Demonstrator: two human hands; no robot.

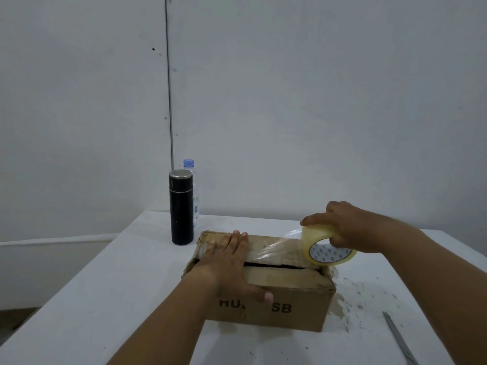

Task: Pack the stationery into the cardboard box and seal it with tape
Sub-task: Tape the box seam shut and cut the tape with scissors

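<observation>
A brown cardboard box [284, 293] lies on the white table [110, 299], its top flaps folded down with a dark slit left between them. My left hand [229, 262] presses flat on the left part of the lid, fingers straight, thumb hanging over the front face. My right hand [342, 227] grips a roll of clear tape [326, 248] above the box's right end. A stretch of clear tape [274, 246] runs from the roll across the lid to under my left fingers. No stationery is in sight.
A black flask [181, 206] stands just behind the box's left corner, with a clear water bottle [191, 191] behind it. Metal scissors [399, 338] lie near the table's front right. Stained patches mark the table right of the box. A grey wall rises behind.
</observation>
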